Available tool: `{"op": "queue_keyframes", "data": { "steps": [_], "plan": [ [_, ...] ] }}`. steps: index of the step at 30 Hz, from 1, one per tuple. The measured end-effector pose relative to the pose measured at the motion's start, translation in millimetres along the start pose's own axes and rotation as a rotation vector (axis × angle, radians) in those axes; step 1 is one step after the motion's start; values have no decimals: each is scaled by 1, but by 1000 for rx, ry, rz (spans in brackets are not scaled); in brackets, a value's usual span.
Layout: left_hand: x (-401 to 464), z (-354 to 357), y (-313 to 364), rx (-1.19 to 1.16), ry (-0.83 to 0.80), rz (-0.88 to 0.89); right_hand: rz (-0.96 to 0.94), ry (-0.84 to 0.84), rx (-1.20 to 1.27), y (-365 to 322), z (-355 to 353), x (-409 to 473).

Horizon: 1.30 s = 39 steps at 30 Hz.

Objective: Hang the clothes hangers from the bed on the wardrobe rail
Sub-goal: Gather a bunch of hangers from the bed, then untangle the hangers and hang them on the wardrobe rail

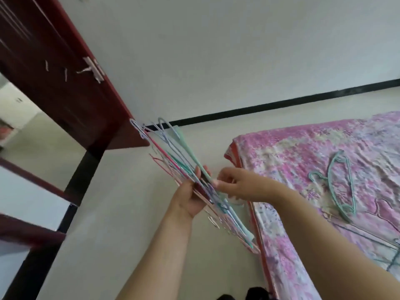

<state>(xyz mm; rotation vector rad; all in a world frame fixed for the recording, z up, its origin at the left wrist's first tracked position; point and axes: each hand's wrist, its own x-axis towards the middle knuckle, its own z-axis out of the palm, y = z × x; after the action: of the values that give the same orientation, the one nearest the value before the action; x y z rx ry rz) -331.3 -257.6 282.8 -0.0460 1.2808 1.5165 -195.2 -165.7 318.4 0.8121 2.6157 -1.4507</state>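
My left hand [191, 197] grips a bundle of several thin hangers [173, 152] in pink, green and lilac, their hooks pointing up and away toward the wardrobe. My right hand [232, 184] pinches the bundle from the right, close to the left hand. A teal hanger [342, 182] lies on the pink floral bed [303, 152] to the right, apart from both hands. The dark red wardrobe door [65, 83] stands open at the upper left. No rail is visible.
Pale floor lies between the wardrobe and the bed, with a black skirting line [281, 102] along the white wall. Wardrobe shelves [32, 230] show at the left edge. Dark shoes [257, 294] appear at the bottom.
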Motion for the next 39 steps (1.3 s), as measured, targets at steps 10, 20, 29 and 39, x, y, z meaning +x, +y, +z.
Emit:
{"op": "queue_keyframes", "data": {
  "steps": [10, 20, 29, 39],
  "plan": [
    [-135, -208, -26, -337, 145, 103, -365, -482, -202, -121, 139, -49],
    [-289, -305, -79, -235, 253, 153, -601, -766, -72, -233, 265, -122],
    [-347, -335, -101, -657, 360, 331, -726, -1008, -156, -272, 307, -123],
    [-388, -377, -157, -1098, 638, 525, -472, -1030, -448, -248, 349, -108]
  ]
}}
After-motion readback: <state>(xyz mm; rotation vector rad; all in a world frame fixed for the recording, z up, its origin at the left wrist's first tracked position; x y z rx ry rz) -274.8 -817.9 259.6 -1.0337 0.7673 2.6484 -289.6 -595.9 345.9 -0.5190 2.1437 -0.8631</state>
